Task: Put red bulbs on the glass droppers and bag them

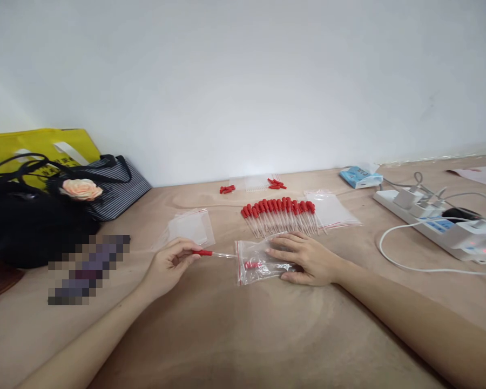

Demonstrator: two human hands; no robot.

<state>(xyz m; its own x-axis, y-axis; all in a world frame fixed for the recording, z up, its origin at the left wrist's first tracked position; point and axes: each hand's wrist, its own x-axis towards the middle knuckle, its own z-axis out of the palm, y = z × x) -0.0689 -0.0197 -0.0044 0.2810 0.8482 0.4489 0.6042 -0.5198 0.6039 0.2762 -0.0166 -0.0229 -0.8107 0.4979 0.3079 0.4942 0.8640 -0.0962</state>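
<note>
Resting on the counter (178, 346) are a striped bag (119, 192) at left and a power strip (439, 224) at right, with red-topped droppers (281, 206) rowed beyond. One dropper (214, 254) is pinched by its red end in the left hand (172, 266), its tip at a clear bag's (243, 275) mouth. The clear bag — a red piece (251, 265) showing inside — is pressed down by the open, spread right hand (308, 259).

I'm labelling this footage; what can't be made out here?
In the head view:
Right hand: palm hidden by its own back.
Clear plastic zip bag, red-lined: right end partly under that hand.
Dark oblong object: masked by pixelation.
Yellow bag, white-handled: cut off by left edge.
</note>
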